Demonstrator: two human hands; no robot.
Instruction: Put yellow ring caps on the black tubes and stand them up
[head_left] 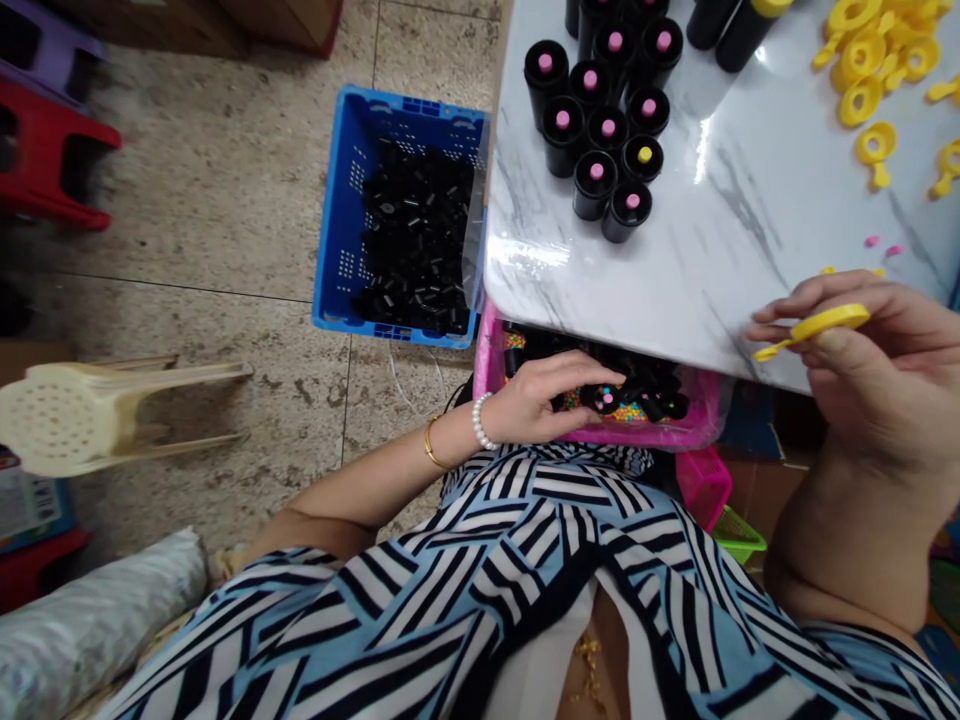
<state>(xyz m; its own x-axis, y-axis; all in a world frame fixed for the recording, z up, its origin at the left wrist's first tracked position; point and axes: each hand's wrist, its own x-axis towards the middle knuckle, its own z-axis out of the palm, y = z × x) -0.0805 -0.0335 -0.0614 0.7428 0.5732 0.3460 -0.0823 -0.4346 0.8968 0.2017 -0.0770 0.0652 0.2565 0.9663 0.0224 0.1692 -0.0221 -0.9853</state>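
Over a pink tub (489, 352) in my lap is my left hand (544, 398), its thumb and fingers closed around a black tube (600, 392) with a pink tip. Other black tubes and small coloured beads (630, 411) lie in the tub around it. Above the table's right front edge, my right hand (862, 350) pinches a yellow ring with a short stem (829, 322) between thumb and fingers. Several black tubes (589, 85) stand upright on the table, most showing a pink peg inside and one a yellow peg (645, 155).
Loose yellow rings (862, 55) lie at the back right of the white marbled table (720, 270), with small pink pieces (871, 241) nearer. A blue crate (337, 215) of black parts stands on the floor at left. Farther left are a cream stool (67, 420) and a red stool (45, 150).
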